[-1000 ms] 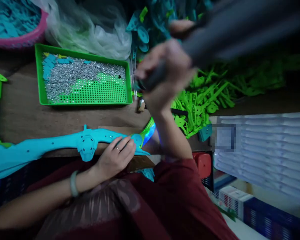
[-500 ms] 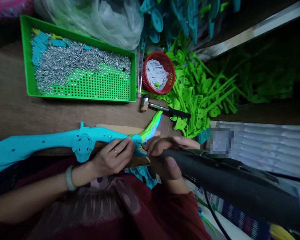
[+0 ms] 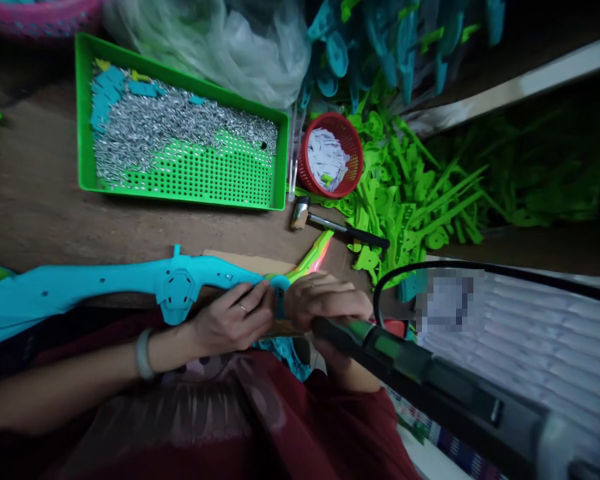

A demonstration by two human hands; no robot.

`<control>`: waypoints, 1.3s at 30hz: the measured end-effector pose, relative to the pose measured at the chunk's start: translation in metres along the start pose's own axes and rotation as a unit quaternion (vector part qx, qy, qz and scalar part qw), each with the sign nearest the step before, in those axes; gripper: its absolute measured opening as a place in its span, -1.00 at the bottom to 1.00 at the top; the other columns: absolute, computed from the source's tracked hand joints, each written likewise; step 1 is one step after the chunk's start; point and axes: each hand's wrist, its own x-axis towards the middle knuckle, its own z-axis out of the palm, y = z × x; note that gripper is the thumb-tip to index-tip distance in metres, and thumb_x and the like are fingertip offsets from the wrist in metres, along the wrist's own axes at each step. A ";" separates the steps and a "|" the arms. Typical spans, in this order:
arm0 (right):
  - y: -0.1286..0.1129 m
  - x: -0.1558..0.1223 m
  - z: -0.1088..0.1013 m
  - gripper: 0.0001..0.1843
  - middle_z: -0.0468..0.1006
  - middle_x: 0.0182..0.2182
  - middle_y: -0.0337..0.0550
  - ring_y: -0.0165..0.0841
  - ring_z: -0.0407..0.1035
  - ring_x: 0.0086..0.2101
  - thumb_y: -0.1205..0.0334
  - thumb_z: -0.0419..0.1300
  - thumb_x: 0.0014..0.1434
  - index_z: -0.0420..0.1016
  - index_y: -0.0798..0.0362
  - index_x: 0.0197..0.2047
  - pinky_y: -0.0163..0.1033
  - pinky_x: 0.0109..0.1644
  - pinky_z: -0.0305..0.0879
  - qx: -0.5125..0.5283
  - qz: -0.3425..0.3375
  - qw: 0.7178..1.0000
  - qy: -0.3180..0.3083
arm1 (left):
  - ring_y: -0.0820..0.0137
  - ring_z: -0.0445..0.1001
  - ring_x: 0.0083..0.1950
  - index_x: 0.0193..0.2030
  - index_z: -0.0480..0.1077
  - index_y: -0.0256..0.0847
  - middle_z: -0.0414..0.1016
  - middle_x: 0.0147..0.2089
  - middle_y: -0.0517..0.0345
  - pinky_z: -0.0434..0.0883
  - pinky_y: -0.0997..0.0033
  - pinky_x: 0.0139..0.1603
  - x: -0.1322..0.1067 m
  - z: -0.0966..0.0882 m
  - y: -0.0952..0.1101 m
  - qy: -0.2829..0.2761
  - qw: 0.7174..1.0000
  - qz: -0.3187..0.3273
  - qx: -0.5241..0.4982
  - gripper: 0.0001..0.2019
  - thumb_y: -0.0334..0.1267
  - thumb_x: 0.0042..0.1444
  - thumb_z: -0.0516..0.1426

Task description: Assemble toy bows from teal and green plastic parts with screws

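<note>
A long blue plastic toy body (image 3: 125, 280) lies across the near edge of the work surface, with a hexagonal boss at its middle. A curved lime-green piece (image 3: 314, 257) with a shiny strip sits at its right end. My left hand (image 3: 237, 317) has its fingers closed on the toy body near that end; a ring and a pale bangle show on it. My right hand (image 3: 327, 300) is wrapped round the front of a black electric screwdriver (image 3: 430, 373), close beside my left fingertips. The tool's tip is hidden behind my fingers.
A green perforated tray (image 3: 190, 199) holds many screws and some blue pieces. Right of it stand a red basket (image 3: 356, 160) of white strips and a hammer (image 3: 330, 222). Lime-green plastic parts (image 3: 420, 193) are heaped beyond. A black cable (image 3: 460, 265) loops over the right side.
The view has shifted, so the scene sits further right. The screwdriver has turned in my right hand, its green markings now showing, and my fingers now cover its tip. The left hand keeps its hold.
</note>
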 end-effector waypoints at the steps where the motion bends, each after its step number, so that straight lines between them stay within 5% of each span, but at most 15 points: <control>1: -0.001 0.007 -0.003 -0.70 0.34 -0.75 -0.52 -0.44 0.29 -0.76 -0.03 0.19 0.18 0.35 -0.30 -0.01 -0.31 -0.62 0.36 0.032 -0.051 0.997 -0.043 | 0.15 0.50 0.16 -0.09 0.51 -0.33 0.60 -0.01 -0.02 0.49 0.18 0.07 0.000 0.001 0.000 -0.006 1.000 -0.001 -0.010 -0.79 -0.38 0.31 0.04; 4: -0.006 0.039 -0.010 -0.55 0.34 -0.73 -0.49 -0.47 0.30 -0.75 0.04 0.21 0.19 0.36 -0.08 0.13 -0.38 -0.64 0.37 0.102 -0.105 0.985 -0.090 | 0.16 0.49 0.18 -0.18 0.49 -0.27 0.58 0.01 0.00 0.47 0.19 0.13 0.005 0.002 -0.001 -0.014 0.999 -0.001 -0.038 -0.83 -0.37 0.30 0.06; 8: 0.009 0.119 0.001 -0.65 0.36 -0.65 -0.48 -0.49 0.27 -0.73 -0.11 0.25 0.18 0.40 -0.10 -0.07 -0.35 -0.67 0.36 0.098 -0.169 0.973 0.125 | 0.16 0.52 0.14 -0.14 0.50 -0.33 0.58 0.03 -0.06 0.49 0.23 0.13 0.011 0.002 -0.002 0.001 1.000 0.013 0.019 -0.83 -0.33 0.28 0.10; 10: 0.030 0.166 0.014 -0.79 0.22 -0.67 -0.53 -0.57 0.11 -0.76 0.07 0.27 0.16 0.37 -0.13 -0.16 -0.43 -0.69 0.19 0.145 -0.241 0.930 0.236 | 0.16 0.50 0.17 -0.06 0.49 -0.35 0.58 0.06 -0.08 0.48 0.23 0.17 0.011 0.002 -0.001 -0.004 0.999 -0.006 0.040 -0.79 -0.33 0.29 0.08; 15: 0.078 0.219 0.041 -0.67 0.16 -0.64 -0.47 -0.43 0.16 -0.71 -0.08 0.20 0.14 0.24 -0.17 -0.10 -0.26 -0.64 0.23 0.085 -0.137 0.956 0.245 | 0.07 0.47 0.22 0.09 0.47 -0.43 0.51 0.17 -0.20 0.46 0.14 0.22 0.003 0.008 0.000 0.003 0.998 0.028 0.048 -0.65 -0.27 0.32 0.03; 21: 0.090 0.205 0.039 -0.49 0.17 -0.58 -0.39 -0.31 0.25 -0.65 -0.35 0.08 0.15 0.13 -0.22 -0.02 -0.09 -0.52 0.38 0.010 -0.003 0.970 0.244 | 0.06 0.47 0.22 0.14 0.45 -0.47 0.48 0.19 -0.23 0.45 0.12 0.24 0.000 0.009 -0.004 0.007 0.998 0.043 0.046 -0.61 -0.28 0.30 0.02; 29: 0.084 0.216 0.047 -0.66 0.16 -0.62 -0.46 -0.43 0.16 -0.70 -0.08 0.17 0.13 0.17 -0.17 -0.12 -0.26 -0.61 0.21 0.056 -0.105 0.963 0.242 | 0.11 0.46 0.23 0.05 0.49 -0.37 0.50 0.19 -0.14 0.46 0.18 0.22 0.003 0.006 -0.006 -0.015 0.999 0.030 0.041 -0.69 -0.25 0.32 0.04; 32: 0.065 0.213 0.042 -0.68 0.17 -0.62 -0.46 -0.44 0.18 -0.69 0.01 0.21 0.14 0.22 -0.16 -0.10 -0.29 -0.59 0.21 0.092 -0.125 0.953 0.261 | 0.12 0.45 0.25 0.09 0.46 -0.41 0.48 0.21 -0.17 0.43 0.17 0.25 0.002 0.007 -0.003 -0.010 0.999 0.029 0.043 -0.67 -0.26 0.33 0.04; 35: 0.022 0.176 0.021 -0.82 0.15 -0.63 -0.45 -0.49 0.18 -0.69 0.07 0.20 0.16 0.30 -0.12 -0.21 -0.33 -0.59 0.23 0.111 -0.158 0.942 0.274 | 0.12 0.46 0.23 0.09 0.46 -0.45 0.50 0.19 -0.17 0.44 0.16 0.24 0.002 0.005 -0.003 -0.001 0.999 0.020 0.031 -0.68 -0.32 0.32 0.04; 39: -0.039 0.070 0.004 -0.81 0.28 -0.63 -0.40 -0.46 0.22 -0.69 0.16 0.14 0.17 0.42 -0.11 -0.11 -0.28 -0.62 0.27 0.038 -0.074 0.966 0.247 | 0.10 0.47 0.23 0.04 0.47 -0.46 0.50 0.18 -0.19 0.48 0.15 0.21 0.005 0.004 -0.005 -0.014 1.000 0.022 -0.001 -0.73 -0.41 0.32 0.03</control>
